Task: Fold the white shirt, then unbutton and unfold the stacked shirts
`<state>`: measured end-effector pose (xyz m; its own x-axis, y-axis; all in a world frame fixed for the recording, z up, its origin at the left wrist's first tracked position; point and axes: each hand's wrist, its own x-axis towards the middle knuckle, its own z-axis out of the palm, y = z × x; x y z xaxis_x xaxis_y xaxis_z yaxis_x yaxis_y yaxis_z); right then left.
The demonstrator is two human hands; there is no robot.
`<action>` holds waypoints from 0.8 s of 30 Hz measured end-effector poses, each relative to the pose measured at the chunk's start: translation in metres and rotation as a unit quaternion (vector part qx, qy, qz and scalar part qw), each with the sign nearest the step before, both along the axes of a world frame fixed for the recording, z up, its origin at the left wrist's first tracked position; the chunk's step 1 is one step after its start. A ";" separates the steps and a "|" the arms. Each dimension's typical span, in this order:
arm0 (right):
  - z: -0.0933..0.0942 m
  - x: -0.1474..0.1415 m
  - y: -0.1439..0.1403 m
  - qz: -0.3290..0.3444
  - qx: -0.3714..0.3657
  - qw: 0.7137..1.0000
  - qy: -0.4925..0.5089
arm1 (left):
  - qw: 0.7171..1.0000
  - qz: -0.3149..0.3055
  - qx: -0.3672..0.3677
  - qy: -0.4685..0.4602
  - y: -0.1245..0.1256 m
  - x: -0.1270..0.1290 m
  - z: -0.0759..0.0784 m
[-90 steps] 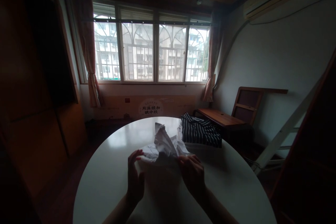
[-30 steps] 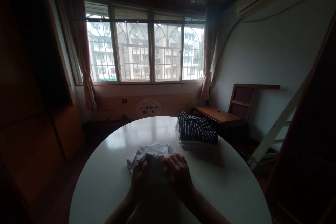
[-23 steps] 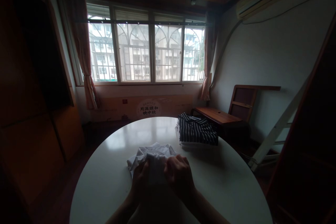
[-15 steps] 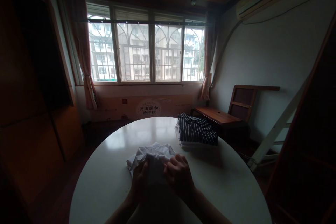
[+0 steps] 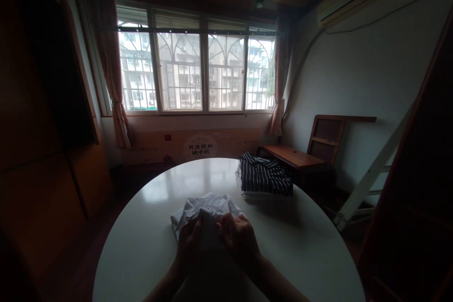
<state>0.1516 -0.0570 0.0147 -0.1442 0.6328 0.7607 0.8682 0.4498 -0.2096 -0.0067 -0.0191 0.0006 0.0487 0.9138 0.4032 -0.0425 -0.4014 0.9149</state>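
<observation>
A crumpled white shirt [image 5: 208, 205] lies on the round white table [image 5: 141, 245] in front of me. My left hand [image 5: 189, 238] is closed on the shirt's near left edge, with the thumb on top. Close beside it, my right hand [image 5: 237, 233] has its fingers curled in a pinch at the shirt's near right part. The fabric between the two hands is bunched and raised. Dim light hides the fingertips and the exact spot of the right-hand pinch.
A folded black shirt with white stripes [image 5: 265, 174] tops a stack of white clothes [image 5: 247, 194] at the table's back right. Beyond the table stand a low wooden bench [image 5: 293, 155] and a white ladder [image 5: 368, 193]. A barred window [image 5: 201, 71] fills the back wall.
My right hand has shifted slightly left and its wrist has turned a little. My left hand keeps its hold, and the shirt has barely moved.
</observation>
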 end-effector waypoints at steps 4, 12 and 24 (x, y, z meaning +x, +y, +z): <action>0.000 -0.002 0.000 -0.005 -0.013 1.000 0.016 | 1.000 -0.001 0.000 -0.006 -0.002 0.001 0.002; -0.001 -0.006 0.000 -0.032 -0.008 0.999 0.018 | 1.000 -0.009 -0.011 0.004 -0.001 0.001 -0.003; 0.002 -0.005 0.000 -0.039 0.001 0.999 0.025 | 1.000 -0.007 -0.010 0.026 0.002 0.002 -0.007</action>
<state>0.1471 -0.0569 0.0166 -0.0568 0.6396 0.7666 0.8893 0.3815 -0.2524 -0.0051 -0.0173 -0.0062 0.0825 0.9204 0.3822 0.0004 -0.3835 0.9235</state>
